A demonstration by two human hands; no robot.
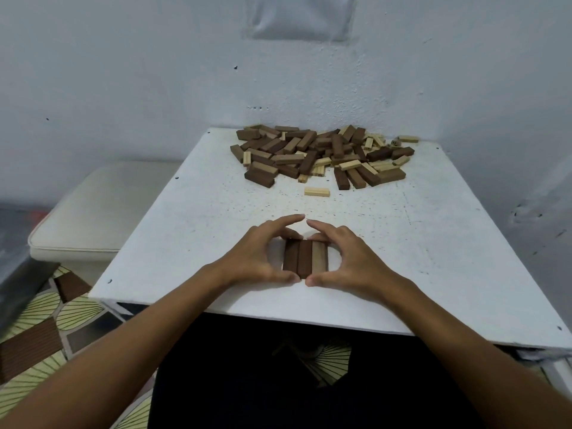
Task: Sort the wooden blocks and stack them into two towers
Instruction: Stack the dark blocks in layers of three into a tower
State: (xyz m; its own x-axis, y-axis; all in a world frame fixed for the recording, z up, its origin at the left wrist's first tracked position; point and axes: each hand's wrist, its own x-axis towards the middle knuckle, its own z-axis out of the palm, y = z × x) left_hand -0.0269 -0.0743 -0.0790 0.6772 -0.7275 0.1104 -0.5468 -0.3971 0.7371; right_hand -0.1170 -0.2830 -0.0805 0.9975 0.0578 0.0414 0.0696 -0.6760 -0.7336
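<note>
Three wooden blocks (305, 257) lie side by side in a flat row near the front of the white table (433, 243): two dark brown, and a paler brown one on the right. My left hand (253, 258) cups the row's left side, with its thumb at the near end and its fingers curled to the far end. My right hand (349, 258) mirrors it on the right side. The thumb tips almost meet in front of the row. A large mixed pile of dark and light blocks (322, 153) lies at the table's far edge.
One light block (316, 191) lies alone between the pile and my hands. A white wall stands right behind the table. A cream cushioned stool (93, 212) sits at the left, beside the table. Patterned floor shows below.
</note>
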